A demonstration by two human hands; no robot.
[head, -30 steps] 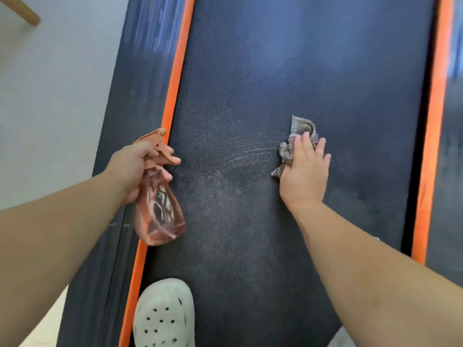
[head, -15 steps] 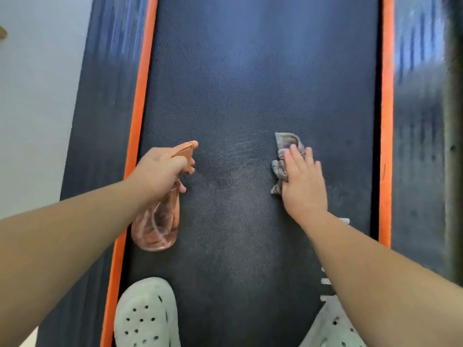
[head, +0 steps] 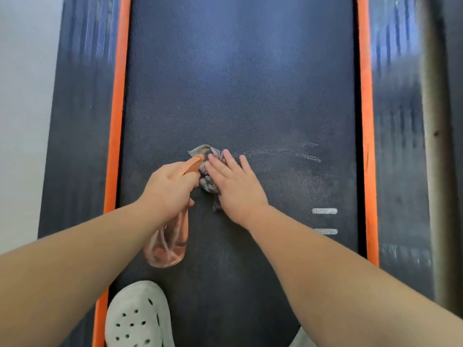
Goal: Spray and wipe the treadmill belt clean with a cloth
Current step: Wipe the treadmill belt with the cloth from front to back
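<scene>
I am looking down through the head camera along the treadmill belt (head: 238,83), which is running away from me between two orange edge strips (head: 117,96). The right hand (head: 235,186) is lying flat, fingers straight and slightly spread, pressing a crumpled grey cloth (head: 207,182) onto the belt near its middle. Part of the cloth is showing past the fingertips and along the thumb side.

The left hand (head: 170,189) is gripping the neck of a pink translucent spray bottle (head: 167,246), with its fingers curled round it. The orange nozzle (head: 194,163) is pointing forward and sitting just beside the cloth; I cannot tell whether the two are touching. The bottle body is hanging below the hand, over the belt.

A pale streak (head: 283,154) is showing on the belt to the right of the cloth. Two short white marks (head: 324,211) are sitting near the right strip. A white perforated clog (head: 137,319) is standing on the belt at the lower left, beside the left strip.
</scene>
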